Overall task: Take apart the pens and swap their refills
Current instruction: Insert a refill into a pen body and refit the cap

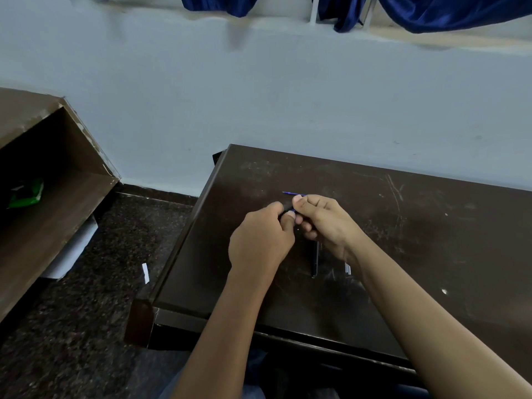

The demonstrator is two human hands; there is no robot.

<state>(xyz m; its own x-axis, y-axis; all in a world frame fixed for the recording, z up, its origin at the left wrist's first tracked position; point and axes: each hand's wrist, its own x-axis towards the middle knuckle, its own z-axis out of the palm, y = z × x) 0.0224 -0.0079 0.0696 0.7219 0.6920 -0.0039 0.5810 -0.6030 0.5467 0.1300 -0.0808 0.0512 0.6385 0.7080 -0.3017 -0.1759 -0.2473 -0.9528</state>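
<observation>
Here both hands meet above the dark brown wooden surface [403,226]: the left hand [262,240] pinches a small dark pen piece [288,209], the right hand [322,220] grips the thin blue refill [290,193], probably to insert it. A black pen barrel [314,260] lies just below the right hand.

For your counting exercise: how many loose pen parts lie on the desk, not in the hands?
2: a dark pen barrel below the right hand, and a pale piece beside that wrist. More may hide under the hands.

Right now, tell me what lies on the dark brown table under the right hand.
A dark pen barrel lies on the dark brown table, its upper end hidden under the right hand; a small silvery piece shows beside the wrist.
</observation>
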